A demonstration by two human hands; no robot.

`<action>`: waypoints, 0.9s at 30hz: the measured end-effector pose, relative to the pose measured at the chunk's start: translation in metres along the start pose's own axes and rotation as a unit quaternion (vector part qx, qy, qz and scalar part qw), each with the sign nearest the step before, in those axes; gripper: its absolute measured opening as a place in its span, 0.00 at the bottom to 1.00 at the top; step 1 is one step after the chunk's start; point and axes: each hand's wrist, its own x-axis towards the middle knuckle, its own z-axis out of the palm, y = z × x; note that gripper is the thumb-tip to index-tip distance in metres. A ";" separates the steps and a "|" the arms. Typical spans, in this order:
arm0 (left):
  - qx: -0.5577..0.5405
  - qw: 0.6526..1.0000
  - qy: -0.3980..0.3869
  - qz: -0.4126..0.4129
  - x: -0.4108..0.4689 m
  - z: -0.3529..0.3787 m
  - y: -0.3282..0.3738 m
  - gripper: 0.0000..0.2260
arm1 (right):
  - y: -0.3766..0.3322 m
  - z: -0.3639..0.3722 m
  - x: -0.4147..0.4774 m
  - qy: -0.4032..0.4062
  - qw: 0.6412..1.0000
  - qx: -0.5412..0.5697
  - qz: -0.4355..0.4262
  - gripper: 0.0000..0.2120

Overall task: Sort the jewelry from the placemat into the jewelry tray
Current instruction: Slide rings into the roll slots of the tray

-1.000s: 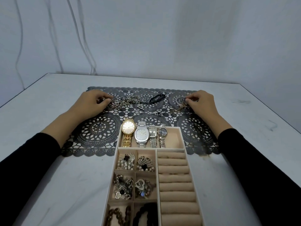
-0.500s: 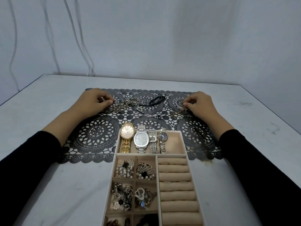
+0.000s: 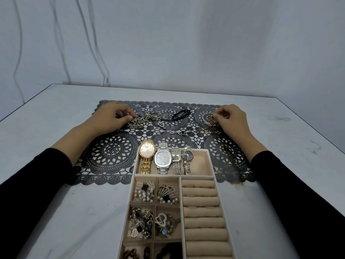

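Observation:
A black lace placemat (image 3: 112,156) lies across the table. My left hand (image 3: 112,116) sits at its far left, fingers curled and pinching a silver chain bracelet (image 3: 141,120). At the far right my right hand (image 3: 231,118) pinches a bunch of rings and bangles (image 3: 209,118), with a gold chain (image 3: 203,128) trailing below. Between the hands lie a black band (image 3: 181,114), a small heart charm (image 3: 161,124) and small earrings (image 3: 180,132). The beige jewelry tray (image 3: 211,165) stands in front, with several watches (image 3: 162,159) in its top compartment.
The tray's left compartments hold brooches, pearls and chains (image 3: 141,191); its right side has rows of ring rolls (image 3: 202,212). The white table (image 3: 56,212) ends at a grey wall behind. Cables (image 3: 89,43) hang down the wall at the back left.
Both hands have stayed at the mat's far corners while their fingers closed more on the jewelry; my right hand's fingertips now pinch the rings. The view has tilted up slightly.

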 end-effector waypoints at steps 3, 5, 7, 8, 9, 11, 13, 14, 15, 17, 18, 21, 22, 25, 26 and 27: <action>-0.004 1.000 -0.012 -0.004 -0.001 -0.001 -0.001 0.06 | 0.000 0.001 0.000 0.010 1.000 0.000 -0.004 0.02; -0.002 1.000 -0.016 -0.006 -0.002 -0.002 0.001 0.05 | 0.001 0.001 0.000 0.010 1.000 0.001 -0.005 0.02; -0.001 1.000 -0.019 -0.007 -0.002 -0.002 0.002 0.07 | 0.002 0.000 -0.001 0.011 1.000 0.006 -0.005 0.02; -0.001 1.000 -0.021 -0.008 -0.002 -0.002 0.003 0.07 | 0.002 0.000 -0.001 0.011 1.000 0.008 -0.006 0.02; -0.001 1.000 -0.023 -0.010 -0.002 -0.002 0.003 0.07 | 0.002 0.000 -0.001 0.011 1.000 0.009 -0.006 0.02; -0.004 1.000 -0.019 -0.014 -0.003 -0.002 0.003 0.06 | 0.002 0.000 -0.001 0.011 1.000 0.012 -0.005 0.02; -0.019 1.000 -0.009 -0.017 -0.004 -0.001 0.004 0.04 | 0.003 0.000 -0.001 0.010 1.000 0.014 -0.005 0.02; -0.028 0.999 -0.008 -0.016 -0.004 -0.002 0.005 0.04 | 0.003 0.000 -0.001 0.009 1.000 0.015 -0.007 0.02; -0.035 0.999 -0.009 -0.012 -0.005 -0.002 0.006 0.05 | 0.003 0.000 -0.001 0.008 1.000 0.017 -0.009 0.02; -0.042 0.999 -0.010 -0.008 -0.007 -0.003 0.008 0.05 | 0.003 0.000 -0.001 0.005 1.000 0.018 -0.010 0.02; -0.043 0.999 -0.010 -0.007 -0.008 -0.003 0.009 0.06 | 0.003 0.000 -0.001 0.004 1.000 0.018 -0.010 0.02; -0.035 0.999 -0.005 -0.009 -0.009 -0.003 0.011 0.06 | 0.003 0.000 -0.001 0.005 1.000 0.018 -0.012 0.03; -0.030 1.000 -0.003 -0.009 -0.009 -0.003 0.012 0.06 | 0.003 0.000 -0.001 0.005 1.000 0.018 -0.013 0.03; -0.025 1.000 0.003 -0.009 -0.009 -0.002 0.014 0.05 | 0.003 0.000 -0.002 0.005 1.000 0.021 -0.014 0.03; -0.030 0.999 0.007 -0.009 -0.009 -0.001 0.014 0.05 | 0.003 0.000 -0.002 0.005 1.000 0.023 -0.015 0.03; -0.036 0.999 0.011 -0.010 -0.010 -0.001 0.015 0.05 | 0.003 0.000 -0.002 0.005 1.000 0.025 -0.015 0.03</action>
